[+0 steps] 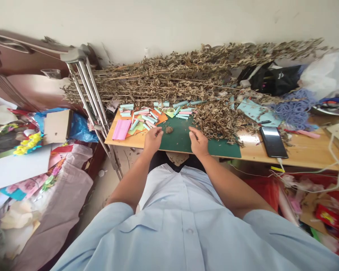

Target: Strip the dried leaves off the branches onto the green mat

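Observation:
My left hand hovers at the front edge of the dark green cutting mat, its fingers loosely bent and nothing visible in them. Just right of its fingertips lies a small crumbled clump of dried leaves on the mat. Across from it, my right hand is half curled, thumb and forefinger a little apart, with no object showing. Beside that hand spreads a heap of loose dried leaves. Several rolled paper tubes, blue and pink, lie behind my left hand, near a folded pink paper.
Long dried leafy stalks fill the back of the wooden table. A phone with a white cable, a pen and blue cord lie right. A metal crutch leans at the left; papers and bags pile beyond it.

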`<state>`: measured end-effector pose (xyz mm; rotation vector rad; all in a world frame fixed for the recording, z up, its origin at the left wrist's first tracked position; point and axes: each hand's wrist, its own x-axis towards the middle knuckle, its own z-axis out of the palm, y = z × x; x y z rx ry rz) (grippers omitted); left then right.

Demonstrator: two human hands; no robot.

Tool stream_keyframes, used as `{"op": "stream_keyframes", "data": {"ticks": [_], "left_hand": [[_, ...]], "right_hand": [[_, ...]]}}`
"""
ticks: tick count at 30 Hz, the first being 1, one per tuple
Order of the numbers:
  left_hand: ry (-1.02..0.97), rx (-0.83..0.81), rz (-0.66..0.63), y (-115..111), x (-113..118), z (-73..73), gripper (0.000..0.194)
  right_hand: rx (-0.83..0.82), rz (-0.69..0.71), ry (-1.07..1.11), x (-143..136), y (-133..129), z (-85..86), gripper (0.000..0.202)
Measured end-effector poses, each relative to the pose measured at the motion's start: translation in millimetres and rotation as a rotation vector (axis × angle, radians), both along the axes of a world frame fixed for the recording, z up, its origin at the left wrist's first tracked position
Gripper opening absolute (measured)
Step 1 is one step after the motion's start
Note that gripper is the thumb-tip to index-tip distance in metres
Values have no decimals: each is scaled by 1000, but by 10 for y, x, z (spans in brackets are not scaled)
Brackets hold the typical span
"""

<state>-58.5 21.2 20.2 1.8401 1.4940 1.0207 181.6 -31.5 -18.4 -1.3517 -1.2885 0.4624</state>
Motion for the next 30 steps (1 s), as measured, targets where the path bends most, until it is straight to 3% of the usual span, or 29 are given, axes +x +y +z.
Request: {"op": "stream_keyframes", "data": {"ticks": [5,14,21,30], "left_hand": [[145,68,-46,-14,79,-132,26],[387,113,-188,268,273,-80,44],[440,64,-249,306,333,-30,28],[446,78,-271,332,326,-103,25]], "right_hand": [[3,16,-42,-11,-10,12,37],[-16,0,-82,-19,-7,18,36],[-28,2,-109,-24,-6,45,36],[-20,14,-117,-23,-5,35,35]]}}
